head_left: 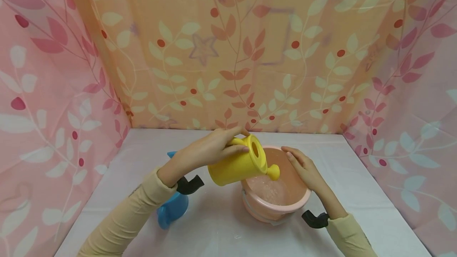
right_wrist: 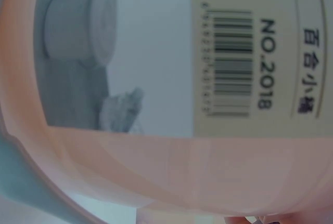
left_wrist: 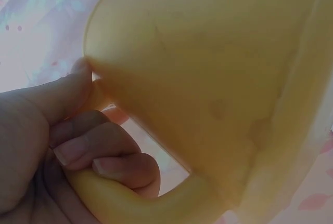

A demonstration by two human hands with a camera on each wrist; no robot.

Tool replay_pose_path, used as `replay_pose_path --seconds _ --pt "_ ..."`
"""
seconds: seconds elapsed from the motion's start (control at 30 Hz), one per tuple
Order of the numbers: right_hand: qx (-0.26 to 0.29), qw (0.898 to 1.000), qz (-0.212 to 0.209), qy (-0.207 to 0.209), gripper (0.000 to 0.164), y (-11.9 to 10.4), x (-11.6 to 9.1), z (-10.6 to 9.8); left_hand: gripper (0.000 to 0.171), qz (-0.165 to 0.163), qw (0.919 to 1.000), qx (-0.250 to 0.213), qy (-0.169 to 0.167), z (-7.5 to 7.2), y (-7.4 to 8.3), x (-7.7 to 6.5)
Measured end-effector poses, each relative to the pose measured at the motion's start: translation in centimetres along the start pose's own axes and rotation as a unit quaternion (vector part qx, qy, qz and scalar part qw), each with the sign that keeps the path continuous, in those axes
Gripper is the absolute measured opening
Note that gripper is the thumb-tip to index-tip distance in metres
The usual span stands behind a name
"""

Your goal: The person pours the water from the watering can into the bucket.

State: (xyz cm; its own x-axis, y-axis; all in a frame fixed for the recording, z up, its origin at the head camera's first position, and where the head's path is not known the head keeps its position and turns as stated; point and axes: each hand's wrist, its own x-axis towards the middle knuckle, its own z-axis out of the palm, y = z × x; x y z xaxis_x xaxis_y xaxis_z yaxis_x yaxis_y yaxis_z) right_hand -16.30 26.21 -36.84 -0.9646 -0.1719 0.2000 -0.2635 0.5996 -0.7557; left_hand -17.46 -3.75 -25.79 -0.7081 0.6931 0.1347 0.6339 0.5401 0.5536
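Observation:
My left hand (head_left: 217, 146) grips the handle of a yellow watering can (head_left: 235, 165). The left wrist view has fingers (left_wrist: 104, 146) curled round that handle, beside the can's translucent yellow wall (left_wrist: 208, 68). Tipped to the right, the can has its round spout head over the opening of a pink bucket (head_left: 275, 207). Rippled water (head_left: 271, 189) lies inside the bucket. On the bucket's right rim, my right hand (head_left: 303, 167) holds on, its fingers along the edge. A printed label with a barcode (right_wrist: 232, 63) covers the bucket's outer side in the right wrist view.
A blue object with a rounded body (head_left: 175, 207) stands on the white tabletop (head_left: 214, 225), partly hidden behind the left forearm. Black wrist straps show on both arms. Leaf-patterned cloth (head_left: 232, 50) walls in the back and both sides of the table.

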Motion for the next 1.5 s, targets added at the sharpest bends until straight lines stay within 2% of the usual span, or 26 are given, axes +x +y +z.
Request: replay_pose_path --seconds 0.57,0.87,1.23,1.5 --pt "0.0 1.0 0.0 0.002 0.039 0.02 -0.02 0.01 0.033 0.035 0.9993 0.007 0.012 0.28 0.04 0.2" --pt "0.004 1.0 -0.002 0.001 0.038 0.23 0.02 0.04 0.039 0.043 0.9987 0.007 0.029 0.42 -0.17 0.13" --pt "0.001 1.0 -0.006 0.0 0.038 0.04 -0.01 -0.04 0.044 0.031 0.9985 -0.019 0.042 0.45 -0.38 0.17" --pt "-0.001 1.0 0.001 -0.003 0.04 -0.07 -0.01 -0.05 0.046 0.025 0.9987 -0.027 0.034 0.3 -0.31 0.11"
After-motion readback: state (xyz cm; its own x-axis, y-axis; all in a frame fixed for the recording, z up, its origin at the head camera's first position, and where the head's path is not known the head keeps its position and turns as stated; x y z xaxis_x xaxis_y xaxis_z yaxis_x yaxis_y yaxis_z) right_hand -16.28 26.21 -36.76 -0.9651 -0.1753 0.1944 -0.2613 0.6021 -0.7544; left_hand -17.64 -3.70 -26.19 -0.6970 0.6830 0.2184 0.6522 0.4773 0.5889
